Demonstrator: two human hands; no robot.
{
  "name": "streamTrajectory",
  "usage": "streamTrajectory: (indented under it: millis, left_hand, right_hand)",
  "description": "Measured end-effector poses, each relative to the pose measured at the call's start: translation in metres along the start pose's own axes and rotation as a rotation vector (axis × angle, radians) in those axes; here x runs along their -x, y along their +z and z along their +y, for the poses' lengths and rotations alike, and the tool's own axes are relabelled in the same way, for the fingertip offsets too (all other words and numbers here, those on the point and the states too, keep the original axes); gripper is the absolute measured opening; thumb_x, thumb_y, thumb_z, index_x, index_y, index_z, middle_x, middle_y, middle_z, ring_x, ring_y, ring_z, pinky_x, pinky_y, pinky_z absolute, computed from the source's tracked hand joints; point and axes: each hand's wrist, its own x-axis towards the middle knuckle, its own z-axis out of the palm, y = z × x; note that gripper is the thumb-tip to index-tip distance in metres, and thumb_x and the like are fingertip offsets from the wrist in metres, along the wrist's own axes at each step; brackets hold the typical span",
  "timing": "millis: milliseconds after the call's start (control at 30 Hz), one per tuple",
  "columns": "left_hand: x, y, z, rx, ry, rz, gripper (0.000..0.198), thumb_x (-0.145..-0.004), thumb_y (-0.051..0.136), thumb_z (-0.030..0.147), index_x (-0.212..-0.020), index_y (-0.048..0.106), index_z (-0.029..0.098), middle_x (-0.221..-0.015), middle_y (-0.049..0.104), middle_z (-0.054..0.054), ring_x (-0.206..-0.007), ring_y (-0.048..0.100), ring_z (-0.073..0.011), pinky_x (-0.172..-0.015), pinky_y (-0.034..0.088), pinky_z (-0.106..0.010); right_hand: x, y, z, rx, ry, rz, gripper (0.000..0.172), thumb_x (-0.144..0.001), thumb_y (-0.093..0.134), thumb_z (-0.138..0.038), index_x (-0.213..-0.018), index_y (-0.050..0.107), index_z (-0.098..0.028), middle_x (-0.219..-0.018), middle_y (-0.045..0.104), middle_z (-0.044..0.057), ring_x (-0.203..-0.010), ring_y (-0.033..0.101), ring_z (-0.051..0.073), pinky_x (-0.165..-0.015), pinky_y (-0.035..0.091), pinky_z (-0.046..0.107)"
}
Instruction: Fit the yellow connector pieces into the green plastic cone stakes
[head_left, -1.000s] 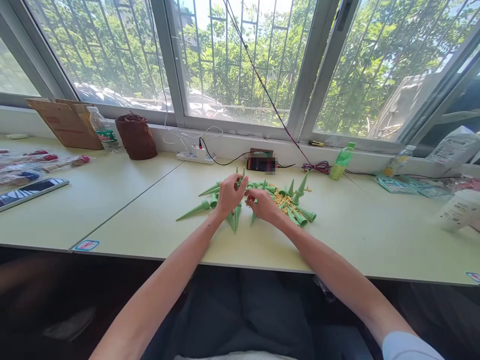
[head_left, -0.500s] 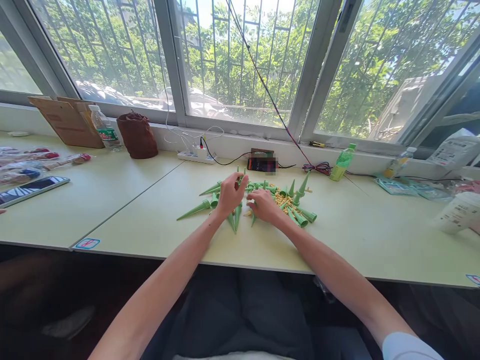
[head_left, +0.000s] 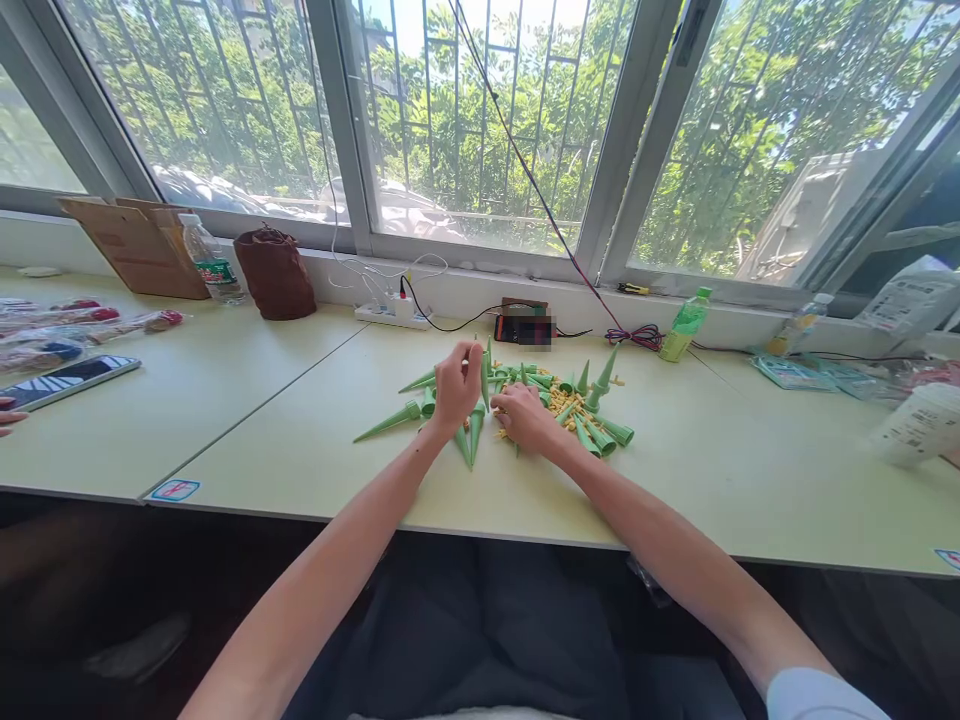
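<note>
Both forearms are reaching forward over the near edge of the table (head_left: pixel 300 470). The left hand (head_left: pixel 454 388) is curling, thumb and fingertips pinching a green cone (head_left: pixel 485 372) that is standing almost upright, tip up. The right hand (head_left: pixel 526 416) is lying palm down just beside it, fingers bent into the yellow pieces (head_left: pixel 559 400); whether they are gripping one I cannot tell. The heap of cones (head_left: pixel 600 432) is lying toward the far edge. The sticker (head_left: pixel 174 490) at the near edge is showing print too small to read.
</note>
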Motion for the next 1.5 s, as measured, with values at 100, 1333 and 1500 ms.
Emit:
streamTrajectory:
  millis: [100,1333,1500]
  left_hand:
    - [-0.001,0.000,-0.001,0.010,-0.025,-0.014,0.047,-0.096,0.035,0.056,-0.078,0.057,0.020,-0.056,0.043,0.003,-0.044,0.034,-0.0087,-0.049,0.032,-0.025]
    - [0.003,0.006,-0.006,0.258,-0.306,-0.282,0.048,-0.092,0.043,0.059,-0.063,0.044,0.020,-0.038,0.043,0.005,-0.029,0.041,-0.0100,-0.037,0.030,-0.023]
    - [0.003,0.009,-0.009,0.347,-0.312,-0.330,0.048,-0.089,0.046,0.062,-0.068,0.049,0.019,-0.042,0.047,0.004,-0.031,0.044,-0.0099,-0.035,0.031,-0.022]
  right_hand:
    - [0.000,-0.001,-0.001,-0.014,0.009,-0.017,0.026,-0.084,0.052,-0.006,-0.099,0.069,-0.017,-0.094,0.063,0.011,-0.100,0.051,0.026,-0.084,0.035,0.036]
    - [-0.002,-0.011,-0.009,-0.568,0.123,0.589,0.020,-0.095,0.044,-0.028,-0.094,0.061,-0.018,-0.091,0.062,0.007,-0.085,0.056,0.019,-0.077,0.045,0.032]
    - [0.001,-0.017,-0.013,-0.566,0.159,0.700,0.022,-0.095,0.047,-0.033,-0.093,0.064,-0.020,-0.090,0.068,0.005,-0.084,0.054,0.020,-0.077,0.044,0.033]
